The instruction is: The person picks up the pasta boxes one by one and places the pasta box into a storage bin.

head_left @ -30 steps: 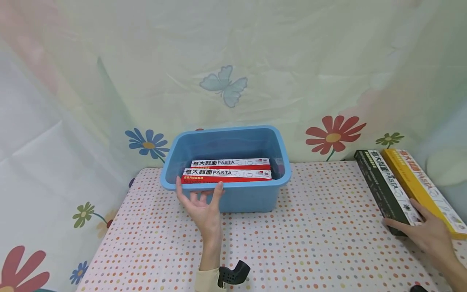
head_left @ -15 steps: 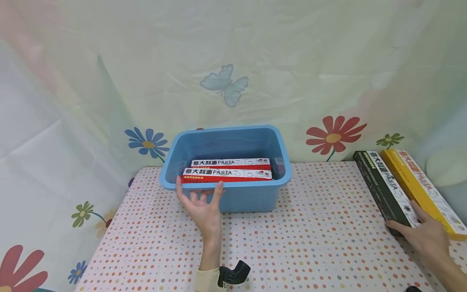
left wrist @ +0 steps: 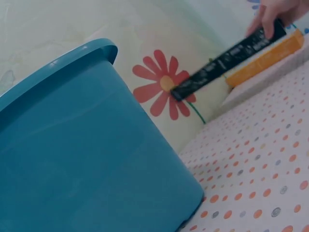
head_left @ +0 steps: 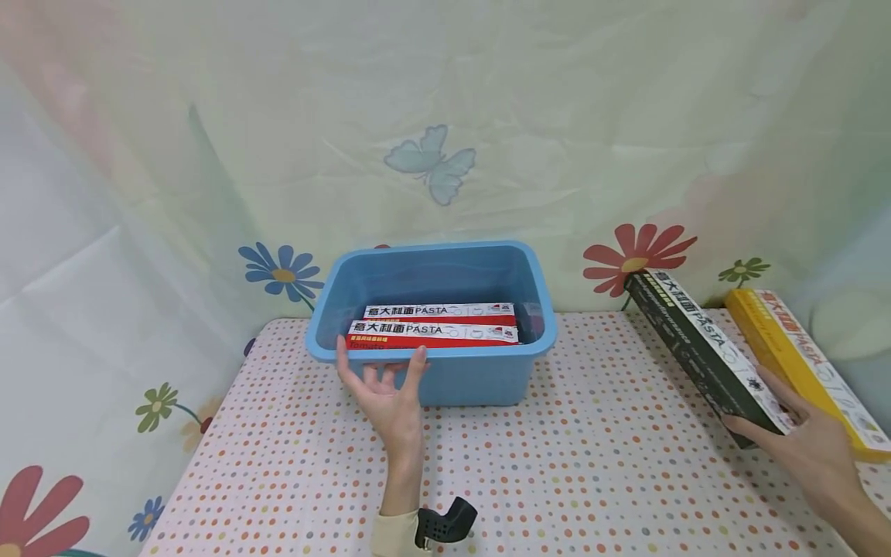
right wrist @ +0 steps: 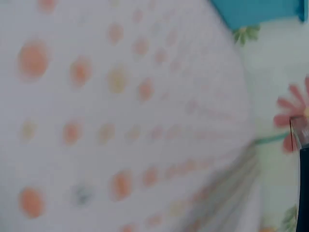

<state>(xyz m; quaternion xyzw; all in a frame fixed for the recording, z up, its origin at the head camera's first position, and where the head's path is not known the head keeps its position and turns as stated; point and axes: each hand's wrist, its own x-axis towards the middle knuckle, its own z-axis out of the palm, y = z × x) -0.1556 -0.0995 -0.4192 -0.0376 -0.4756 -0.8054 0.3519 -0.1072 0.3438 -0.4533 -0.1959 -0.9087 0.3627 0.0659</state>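
A dark green, nearly black pasta box (head_left: 703,352) is held by its near end in my right hand (head_left: 810,449). It is raised off the table and tilted, far end to the left. The left wrist view also shows this black box (left wrist: 227,63) in the right hand (left wrist: 277,14). My left hand (head_left: 390,410) holds the front rim of the blue plastic bin (head_left: 480,379), thumb and a finger reaching over the rim, other fingers bent beneath. Two red and white pasta boxes (head_left: 431,333) lie side by side inside the bin.
A yellow pasta box (head_left: 800,363) lies on the table at the far right, beside the right hand. The dotted tablecloth (head_left: 592,464) covers the table. A flowered curtain (head_left: 557,155) hangs close behind the bin.
My right hand has lifted the black pasta box, and its far end has swung left, away from the yellow box. The left hand and bin have stayed put.
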